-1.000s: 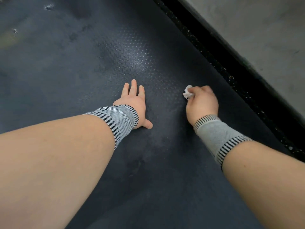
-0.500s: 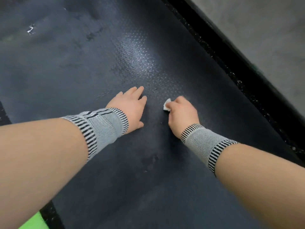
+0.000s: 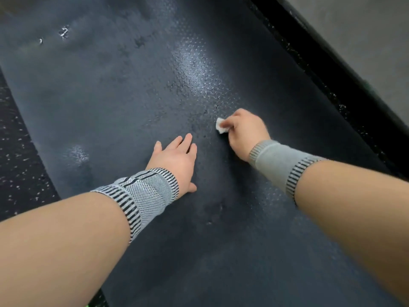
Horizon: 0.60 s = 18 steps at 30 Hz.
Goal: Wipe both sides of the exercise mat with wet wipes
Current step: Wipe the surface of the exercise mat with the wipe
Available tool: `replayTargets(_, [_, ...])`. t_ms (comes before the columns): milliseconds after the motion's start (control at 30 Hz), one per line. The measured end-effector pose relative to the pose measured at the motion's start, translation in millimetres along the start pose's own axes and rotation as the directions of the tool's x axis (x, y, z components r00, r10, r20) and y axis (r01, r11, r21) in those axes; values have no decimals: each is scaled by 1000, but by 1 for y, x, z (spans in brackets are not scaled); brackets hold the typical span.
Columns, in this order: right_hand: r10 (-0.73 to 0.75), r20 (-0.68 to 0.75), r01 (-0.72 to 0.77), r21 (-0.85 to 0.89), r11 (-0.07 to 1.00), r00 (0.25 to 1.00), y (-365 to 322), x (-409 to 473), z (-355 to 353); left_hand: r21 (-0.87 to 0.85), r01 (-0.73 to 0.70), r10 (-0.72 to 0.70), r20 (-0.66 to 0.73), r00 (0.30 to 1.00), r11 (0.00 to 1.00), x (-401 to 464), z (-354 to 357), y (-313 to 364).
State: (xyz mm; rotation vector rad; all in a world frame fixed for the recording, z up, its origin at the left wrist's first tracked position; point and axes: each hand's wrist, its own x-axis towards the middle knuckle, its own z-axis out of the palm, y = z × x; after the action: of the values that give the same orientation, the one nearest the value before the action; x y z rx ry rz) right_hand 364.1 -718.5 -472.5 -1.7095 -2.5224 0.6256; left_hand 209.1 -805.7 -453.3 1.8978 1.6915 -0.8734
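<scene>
Most of the wet wipe (image 3: pixel 221 126) is hidden inside the right hand (image 3: pixel 245 129); only a small white corner shows past the curled fingers (image 3: pixel 229 123), whose tips are tucked under out of sight. The left hand (image 3: pixel 174 159) covers the patch of exercise mat (image 3: pixel 124 103) beneath its palm. The mat runs off the top and bottom edges. Both forearms are cut off at the lower edge. Two small white marks (image 3: pixel 63 33) far up the mat are too blurred to identify.
</scene>
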Motion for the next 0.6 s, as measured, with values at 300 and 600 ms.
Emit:
replayTargets(300, [-38, 46, 40, -39, 998, 998, -29, 4, 15, -51, -12, 10, -32, 999, 999, 0, 6, -4])
replayTargets(600, [318, -117, -315, 47, 948, 941, 0, 0, 1, -91, -38, 35, -31, 999, 995, 3, 12, -6])
